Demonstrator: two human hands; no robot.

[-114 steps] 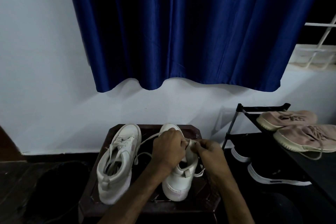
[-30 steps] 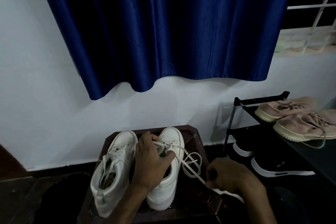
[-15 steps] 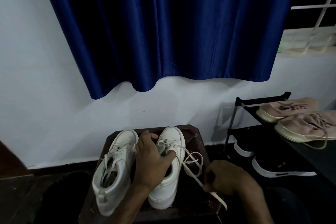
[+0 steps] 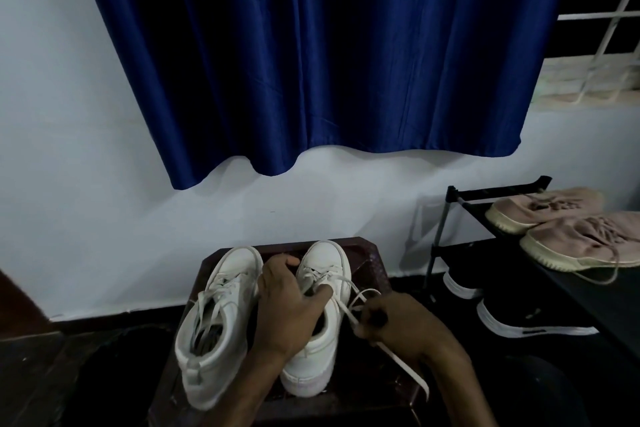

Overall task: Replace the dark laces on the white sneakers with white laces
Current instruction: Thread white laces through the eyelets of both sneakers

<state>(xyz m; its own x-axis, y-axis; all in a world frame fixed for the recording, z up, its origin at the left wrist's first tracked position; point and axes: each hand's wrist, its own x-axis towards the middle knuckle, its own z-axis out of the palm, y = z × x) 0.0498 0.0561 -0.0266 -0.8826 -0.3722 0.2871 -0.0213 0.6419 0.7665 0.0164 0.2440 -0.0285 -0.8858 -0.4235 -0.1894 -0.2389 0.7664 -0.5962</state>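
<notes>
Two white high-top sneakers stand side by side on a dark brown stool (image 4: 377, 263), toes toward the wall. The left sneaker (image 4: 218, 319) carries white laces. My left hand (image 4: 287, 305) grips the right sneaker (image 4: 323, 274) across its tongue and collar, thumb inside the opening. A white lace (image 4: 346, 305) runs from that shoe's eyelets down to the right. My right hand (image 4: 398, 326) pinches this lace just beside the shoe, and its free end trails past my wrist toward the stool's front edge.
A black shoe rack (image 4: 460, 198) stands at the right with two pink sneakers (image 4: 568, 243) on top and black sneakers (image 4: 519, 319) below. A blue curtain (image 4: 311, 62) hangs on the white wall behind. The floor around the stool is dark.
My right hand has slid up the lace toward the right sneaker, shortening the stretch between hand and shoe. My left hand keeps its grip on the shoe.
</notes>
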